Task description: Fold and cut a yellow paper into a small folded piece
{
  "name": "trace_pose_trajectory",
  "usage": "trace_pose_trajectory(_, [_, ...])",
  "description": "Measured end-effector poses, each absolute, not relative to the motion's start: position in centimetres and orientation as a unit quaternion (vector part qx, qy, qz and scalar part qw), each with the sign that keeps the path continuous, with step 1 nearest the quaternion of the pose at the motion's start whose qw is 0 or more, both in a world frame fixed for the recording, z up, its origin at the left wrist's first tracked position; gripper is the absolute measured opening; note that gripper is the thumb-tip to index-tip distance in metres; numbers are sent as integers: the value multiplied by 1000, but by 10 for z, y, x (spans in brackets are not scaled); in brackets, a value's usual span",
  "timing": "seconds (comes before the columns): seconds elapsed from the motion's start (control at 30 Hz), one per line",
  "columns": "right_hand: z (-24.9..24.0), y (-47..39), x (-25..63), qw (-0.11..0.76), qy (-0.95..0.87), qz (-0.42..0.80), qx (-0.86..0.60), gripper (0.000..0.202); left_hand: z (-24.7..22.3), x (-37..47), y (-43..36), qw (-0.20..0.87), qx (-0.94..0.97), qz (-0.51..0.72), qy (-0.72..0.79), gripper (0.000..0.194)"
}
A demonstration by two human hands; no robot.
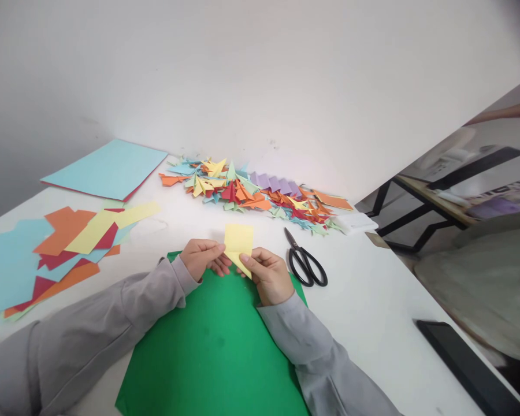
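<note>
A small piece of yellow paper [239, 237] is held up between my two hands, with a crease across it and its lower part folded toward a point. My left hand [203, 257] pinches its left edge between thumb and fingers. On the lower right side, my right hand [266, 271] grips it with the thumb in front and the fingers behind. Both hands are above the far end of a green sheet [216, 346]. Black-handled scissors [305, 260] lie just right of my right hand.
Folded paper pieces [238, 190] in many colours are heaped along the wall. Loose coloured strips [73, 242] overlap at the left, below a large blue sheet [108, 167]. A dark flat device [463, 364] lies near the right table edge. Beyond it, part of another person [489, 277] shows.
</note>
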State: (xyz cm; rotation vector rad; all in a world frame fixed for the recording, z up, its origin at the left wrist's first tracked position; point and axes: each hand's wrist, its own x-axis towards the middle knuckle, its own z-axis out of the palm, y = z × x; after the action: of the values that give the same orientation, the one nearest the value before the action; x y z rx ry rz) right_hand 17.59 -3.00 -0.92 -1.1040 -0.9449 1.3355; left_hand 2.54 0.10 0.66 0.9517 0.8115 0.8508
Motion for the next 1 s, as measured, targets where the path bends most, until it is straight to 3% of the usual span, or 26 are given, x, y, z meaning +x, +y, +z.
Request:
trace_pose_trajectory(0.57, [-11, -30, 176, 551, -406, 581, -441, 14, 2, 30, -6, 633, 553, 382, 385, 25])
trace_pose_trajectory(1.0, [-11, -31, 176, 537, -409, 601, -428, 14, 3, 27, -6, 651, 558, 361, 367, 20])
